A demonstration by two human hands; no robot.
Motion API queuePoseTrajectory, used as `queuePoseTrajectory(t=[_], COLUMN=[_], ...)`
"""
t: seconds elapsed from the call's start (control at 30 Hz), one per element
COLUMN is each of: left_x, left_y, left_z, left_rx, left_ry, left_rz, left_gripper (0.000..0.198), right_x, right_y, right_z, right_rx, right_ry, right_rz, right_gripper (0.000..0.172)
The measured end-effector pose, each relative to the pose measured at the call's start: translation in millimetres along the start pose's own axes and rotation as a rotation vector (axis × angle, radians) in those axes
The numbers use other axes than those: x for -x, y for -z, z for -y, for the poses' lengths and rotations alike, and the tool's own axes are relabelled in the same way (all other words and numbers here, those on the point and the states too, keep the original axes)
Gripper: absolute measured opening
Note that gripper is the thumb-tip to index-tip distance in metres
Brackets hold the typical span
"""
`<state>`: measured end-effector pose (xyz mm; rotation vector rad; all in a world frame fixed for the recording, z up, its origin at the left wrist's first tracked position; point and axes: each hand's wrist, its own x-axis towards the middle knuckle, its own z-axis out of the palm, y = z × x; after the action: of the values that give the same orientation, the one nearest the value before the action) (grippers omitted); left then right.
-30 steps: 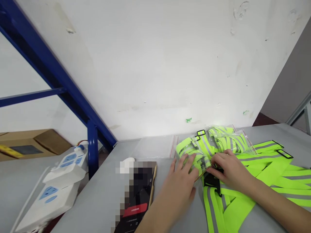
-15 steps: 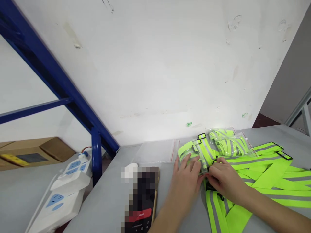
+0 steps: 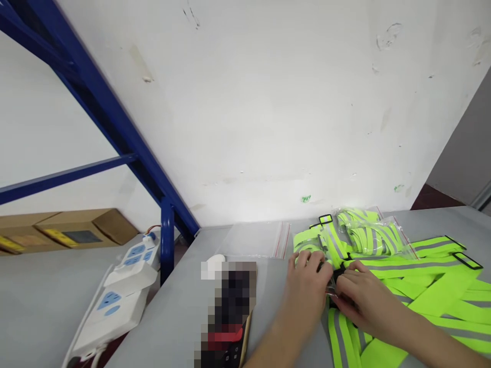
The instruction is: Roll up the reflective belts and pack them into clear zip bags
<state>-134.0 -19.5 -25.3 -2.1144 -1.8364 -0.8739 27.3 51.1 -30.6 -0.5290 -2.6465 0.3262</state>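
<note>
My left hand [image 3: 309,281] is closed over the near end of a clear zip bag, its fingers curled on a folded neon yellow-green reflective strap [image 3: 309,236] that seems to lie inside. Opposite it, my right hand [image 3: 360,294] pinches the bag's edge [image 3: 330,290], thumb and fingers pressed together. Black buckle parts show between the hands, partly hidden by the fingers. Just beyond, two filled zip bags [image 3: 370,237] hold similar folded straps. A heap of loose reflective straps [image 3: 433,286] with black rectangular buckles spreads on the right, under my right forearm.
Flat clear zip bags [image 3: 253,240] lie left of my hands. Closer in are a phone [image 3: 233,306], partly pixelated, and a white object [image 3: 217,266]. A blue metal frame [image 3: 168,235], white power strips [image 3: 126,301] and cardboard boxes [image 3: 84,230] stand left. A white wall [image 3: 268,112] rises behind the table.
The view has shifted, so everything sits further right. My left hand's fingers have curled in more over the bag, while my right hand stays at its edge.
</note>
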Motion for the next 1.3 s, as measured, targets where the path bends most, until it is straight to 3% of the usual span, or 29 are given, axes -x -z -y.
queuePoseTrajectory(t=[0.1, 0.27, 0.37, 0.47, 0.57, 0.67, 0.8, 0.87, 0.9, 0.97, 1.03, 1.1, 1.2, 1.23, 1.3], left_x=[3, 12, 16, 15, 12, 10, 10, 10, 9, 8, 7, 8, 12, 13, 15], left_y=[9.1, 38.9, 48.9, 50.6, 53.3, 62.4, 74.9, 77.0, 76.9, 74.6, 69.8, 62.9, 51.1, 47.8, 43.2], left_z=[4, 15, 19, 18, 16, 19, 21, 18, 15, 7, -1, -8, -15, -16, -15], left_rx=[0.056, 0.162, 0.132, 0.048, 0.02, 0.1, 0.376, 0.626, 0.778, 1.059, 1.271, 1.386, 1.396, 1.372, 1.344], left_ry=[0.018, 0.035, 0.049, 0.024, 0.008, 0.032, 0.082, 0.149, 0.18, 0.204, 0.216, 0.327, 0.549, 0.583, 0.585], left_rz=[0.121, 0.377, 0.484, 0.508, 0.438, 0.278, 0.074, -0.024, -0.079, -0.161, -0.175, -0.157, -0.163, -0.172, -0.18], left_gripper=[0.014, 0.021, 0.035, 0.051, 0.059, 0.063, 0.078, 0.067, 0.058, 0.047, 0.051, 0.056, 0.054, 0.053, 0.058], right_x=[2, 2, -1, -6, -16, -31, -56, -68, -72, -77, -79, -77, -71, -68, -64], right_y=[6, 0, -2, 0, 8, 26, 63, 78, 83, 87, 81, 71, 57, 55, 55], right_z=[-7, -21, -24, -21, -12, 3, 27, 37, 42, 48, 50, 48, 43, 42, 42], right_rx=[0.039, 0.381, 0.47, 0.416, 0.295, 0.24, 0.247, 0.185, 0.096, -0.135, -0.315, -0.346, -0.211, -0.144, -0.008], right_ry=[0.022, 0.286, 0.331, 0.332, 0.271, 0.236, 0.254, 0.178, 0.114, -0.07, -0.263, -0.352, -0.202, -0.104, 0.089], right_rz=[0.104, -0.126, -0.21, -0.317, -0.497, -0.623, -0.716, -0.75, -0.747, -0.691, -0.589, -0.506, -0.494, -0.501, -0.493], right_gripper=[0.016, 0.017, 0.021, 0.019, 0.018, 0.02, 0.018, 0.01, 0.007, 0.02, 0.035, 0.042, 0.029, 0.023, 0.029])
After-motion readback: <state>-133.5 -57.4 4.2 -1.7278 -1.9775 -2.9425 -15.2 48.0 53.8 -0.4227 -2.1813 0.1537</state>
